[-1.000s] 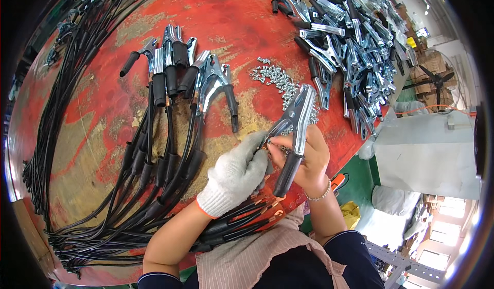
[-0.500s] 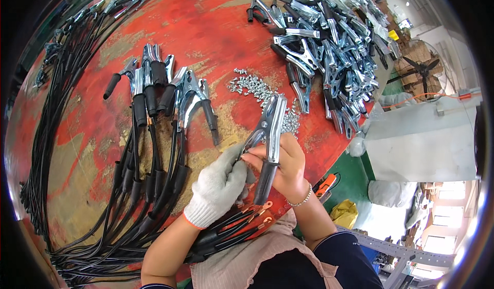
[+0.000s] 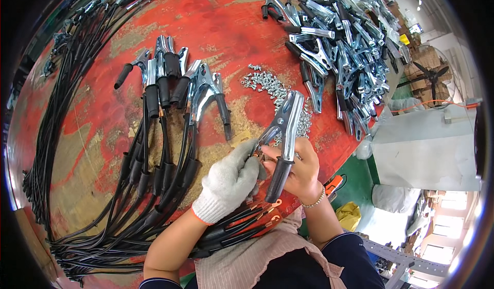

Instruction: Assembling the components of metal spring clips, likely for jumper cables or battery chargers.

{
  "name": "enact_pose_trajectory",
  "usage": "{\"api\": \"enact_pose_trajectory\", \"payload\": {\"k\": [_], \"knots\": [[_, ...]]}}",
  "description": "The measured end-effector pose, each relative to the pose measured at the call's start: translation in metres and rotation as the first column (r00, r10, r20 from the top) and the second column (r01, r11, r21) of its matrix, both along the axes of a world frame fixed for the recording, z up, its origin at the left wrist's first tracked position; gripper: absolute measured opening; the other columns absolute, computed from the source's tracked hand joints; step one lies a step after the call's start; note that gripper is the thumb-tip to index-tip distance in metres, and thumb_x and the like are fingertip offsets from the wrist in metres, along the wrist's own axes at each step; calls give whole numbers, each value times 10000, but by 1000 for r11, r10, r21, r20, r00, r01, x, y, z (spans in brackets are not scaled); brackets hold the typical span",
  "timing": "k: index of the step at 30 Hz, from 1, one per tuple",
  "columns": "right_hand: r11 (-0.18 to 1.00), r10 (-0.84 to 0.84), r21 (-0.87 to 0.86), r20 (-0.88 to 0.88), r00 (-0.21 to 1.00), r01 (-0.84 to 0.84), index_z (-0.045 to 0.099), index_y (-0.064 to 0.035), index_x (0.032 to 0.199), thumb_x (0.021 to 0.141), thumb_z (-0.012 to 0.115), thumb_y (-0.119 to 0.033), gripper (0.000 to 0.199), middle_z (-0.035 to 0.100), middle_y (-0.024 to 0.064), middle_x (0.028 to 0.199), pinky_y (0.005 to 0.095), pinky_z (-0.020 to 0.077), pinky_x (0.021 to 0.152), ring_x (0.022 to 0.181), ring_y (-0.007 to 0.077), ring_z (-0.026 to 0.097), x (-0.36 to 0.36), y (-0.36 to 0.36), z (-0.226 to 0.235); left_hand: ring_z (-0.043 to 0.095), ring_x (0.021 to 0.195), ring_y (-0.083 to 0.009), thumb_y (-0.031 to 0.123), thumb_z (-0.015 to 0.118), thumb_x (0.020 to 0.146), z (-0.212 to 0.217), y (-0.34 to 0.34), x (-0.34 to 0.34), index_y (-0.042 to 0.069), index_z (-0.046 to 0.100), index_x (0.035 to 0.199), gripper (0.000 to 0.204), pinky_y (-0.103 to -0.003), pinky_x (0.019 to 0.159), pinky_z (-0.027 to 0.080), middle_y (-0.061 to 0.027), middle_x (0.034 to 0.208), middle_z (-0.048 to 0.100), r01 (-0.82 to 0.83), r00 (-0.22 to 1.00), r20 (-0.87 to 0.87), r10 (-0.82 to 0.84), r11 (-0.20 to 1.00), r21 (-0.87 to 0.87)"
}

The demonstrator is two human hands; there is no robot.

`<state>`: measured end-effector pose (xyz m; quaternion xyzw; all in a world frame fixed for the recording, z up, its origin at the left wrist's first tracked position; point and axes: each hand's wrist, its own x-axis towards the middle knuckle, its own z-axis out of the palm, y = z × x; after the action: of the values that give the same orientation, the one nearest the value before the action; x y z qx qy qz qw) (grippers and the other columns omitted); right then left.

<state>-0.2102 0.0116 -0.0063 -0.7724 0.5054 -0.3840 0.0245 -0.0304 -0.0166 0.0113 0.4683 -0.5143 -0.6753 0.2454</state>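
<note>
A silver spring clamp (image 3: 291, 127) with a black handle sleeve is held up between my hands, over the near part of the table. My left hand (image 3: 231, 178), in a white knit glove, closes around its lower arm; a small copper-coloured bit shows by the fingertips. With bare fingers bent inward, my right hand (image 3: 302, 169) pinches at that same arm, behind the black sleeve. What lies between the fingertips is mostly hidden. Below the hands, black cables end in bare copper lugs (image 3: 271, 218).
Loose small screws (image 3: 267, 84) lie beyond the clamp. A large heap of clamps (image 3: 334, 47) covers the far right. Clamps fitted to black cables (image 3: 167, 78) lie left of my hands, with a long cable bundle (image 3: 56, 119) farther left. A fan (image 3: 429, 75) stands past the table's right edge.
The whole view has shifted slightly, so the table's contents appear farther right. Both hands stay at the clamp, with only small finger movement.
</note>
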Motion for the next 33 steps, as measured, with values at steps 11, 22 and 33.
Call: {"api": "enact_pose_trajectory", "payload": {"k": [11,22,33], "knots": [[995,38,-88,-10,999,-38,742,-78,938,632,817,-112,317,589,18,753,331,407,535,607,219,532,-2,-1,0,615,577,-101,140,479,955,-13,1,0,40,505,1332,390,-271,544,523,-60,757,659,20,1000,4,-19,998,-59],[1000,17,-9,-27,999,-17,761,-76,1007,681,828,-175,347,587,39,829,333,436,611,673,217,522,-3,0,4,622,570,-105,116,481,949,-12,4,0,30,526,1310,373,-272,539,511,-68,734,654,-22,1000,7,23,987,-159],[735,-539,230,-371,756,637,579,-174,1262,875,662,-333,426,578,136,1055,435,531,698,848,327,632,-91,-42,-17,632,663,-186,161,571,909,-20,-29,31,10,430,1373,507,-322,613,519,-128,856,653,-8,910,323,260,790,-613]]}}
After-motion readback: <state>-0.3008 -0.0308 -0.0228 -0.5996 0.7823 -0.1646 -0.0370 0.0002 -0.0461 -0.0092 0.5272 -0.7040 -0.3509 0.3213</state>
